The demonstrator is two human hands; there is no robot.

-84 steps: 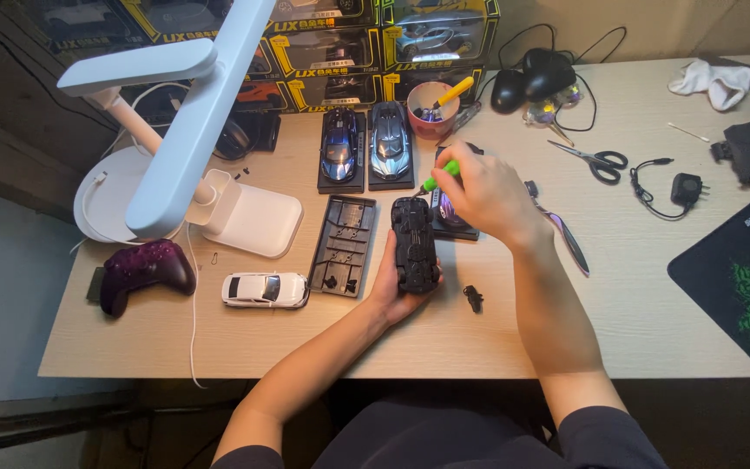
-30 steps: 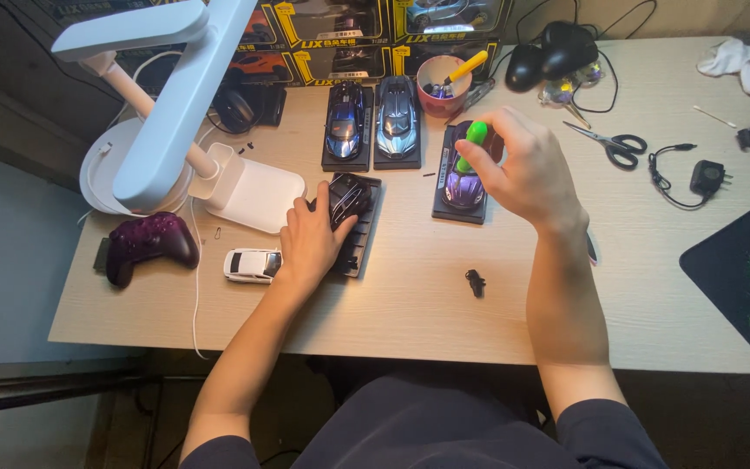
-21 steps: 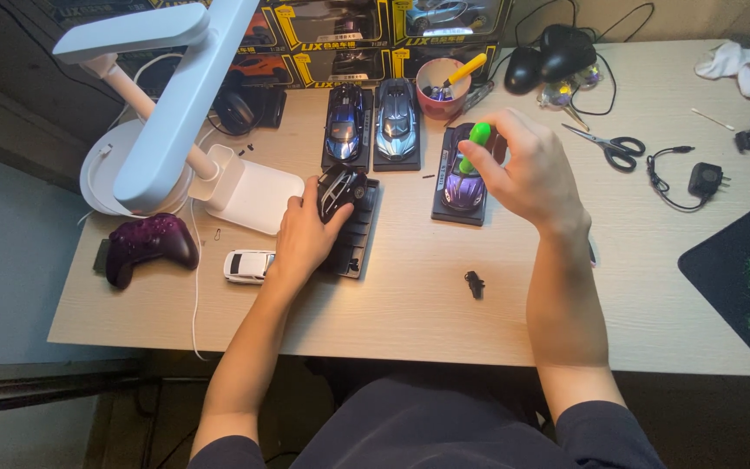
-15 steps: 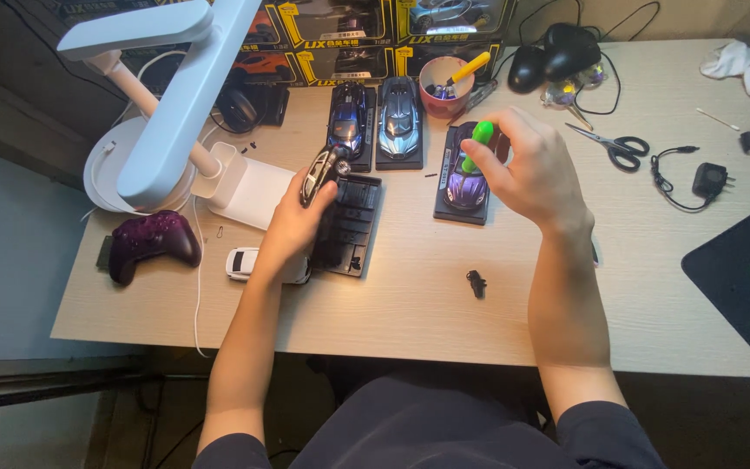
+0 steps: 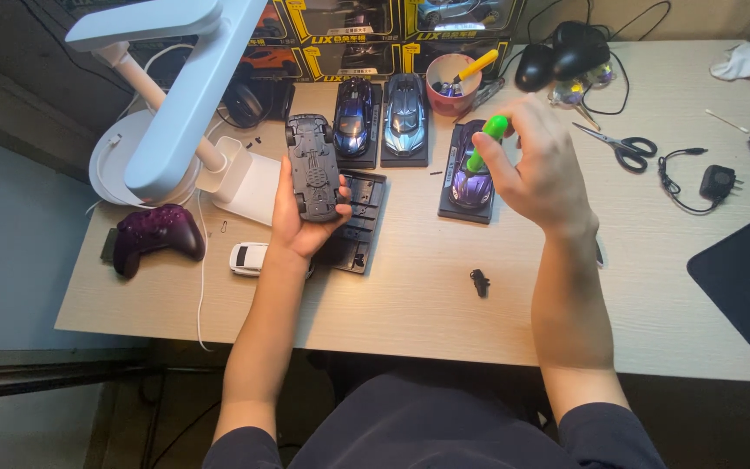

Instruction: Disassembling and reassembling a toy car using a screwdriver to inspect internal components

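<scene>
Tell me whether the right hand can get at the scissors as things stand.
Probably yes. The right hand grips a green-handled tool, so it isn't free, but the scissors lie flat just to its right on bare desk, with nothing between them.

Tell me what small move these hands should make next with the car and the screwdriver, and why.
Probably bring the right hand with the green screwdriver across to the car. The left hand holds the car with its underside up and wheels showing, lifted over the empty black base, while the screwdriver sits apart, over the purple car. Any screws are too small to make out.
</scene>
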